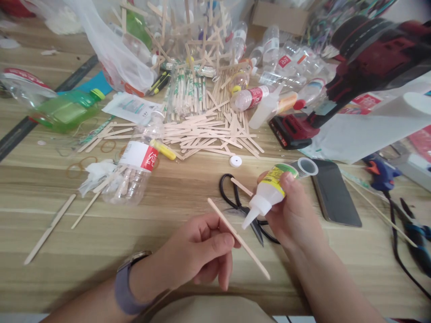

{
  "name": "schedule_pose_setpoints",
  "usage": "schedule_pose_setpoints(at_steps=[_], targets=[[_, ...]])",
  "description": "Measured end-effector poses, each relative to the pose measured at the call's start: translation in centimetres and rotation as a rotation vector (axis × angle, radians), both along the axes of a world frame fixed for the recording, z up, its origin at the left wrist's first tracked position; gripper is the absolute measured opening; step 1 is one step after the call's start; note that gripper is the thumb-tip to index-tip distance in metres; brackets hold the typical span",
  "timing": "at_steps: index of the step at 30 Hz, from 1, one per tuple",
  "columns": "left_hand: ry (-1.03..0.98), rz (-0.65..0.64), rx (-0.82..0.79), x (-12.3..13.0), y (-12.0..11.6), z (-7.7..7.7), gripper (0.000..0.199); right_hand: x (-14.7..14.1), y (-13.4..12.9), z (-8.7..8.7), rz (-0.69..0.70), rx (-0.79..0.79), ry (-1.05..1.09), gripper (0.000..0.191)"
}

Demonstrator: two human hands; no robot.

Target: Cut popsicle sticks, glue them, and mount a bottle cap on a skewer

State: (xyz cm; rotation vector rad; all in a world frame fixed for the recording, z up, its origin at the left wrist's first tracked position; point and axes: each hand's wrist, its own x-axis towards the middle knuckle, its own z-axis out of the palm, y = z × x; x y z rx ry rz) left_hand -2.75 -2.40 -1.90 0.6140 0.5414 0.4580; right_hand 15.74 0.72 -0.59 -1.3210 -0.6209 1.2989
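Note:
Pinched between the thumb and fingers of my left hand [205, 251] is a wooden craft stick [251, 255], slanting down to the right, with a small joint or notch near its middle. My right hand [292, 211] grips a glue bottle [274, 188] with a yellow-green label. Its white nozzle points down and left, a short gap above the stick. Black-handled scissors [239, 202] lie on the table behind the stick, partly hidden by my right hand. A short stick piece [241, 186] rests across them. Near the bottle's base is a small clear cup [307, 167].
Loose craft sticks [205, 132] are heaped at the middle back. A plastic bottle [134, 166] holding sticks stands to the left, and joined sticks [50, 229] lie farther left. On the right are a phone [336, 193], a red power tool [363, 67], a glue gun [382, 172] and pliers [415, 237].

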Motion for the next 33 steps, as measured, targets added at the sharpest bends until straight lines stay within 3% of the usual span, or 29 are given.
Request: schedule_pose_setpoints(at_steps=[7,33], targets=[[-0.015,-0.015,-0.017,-0.15,-0.1,0.14,0.035,-0.16,-0.08,-0.06,0.076,-0.026,0.047,0.058],[0.022,0.003,-0.004,-0.25,-0.11,0.09,0.035,-0.07,-0.12,-0.25,0.105,-0.008,0.008,0.056]])
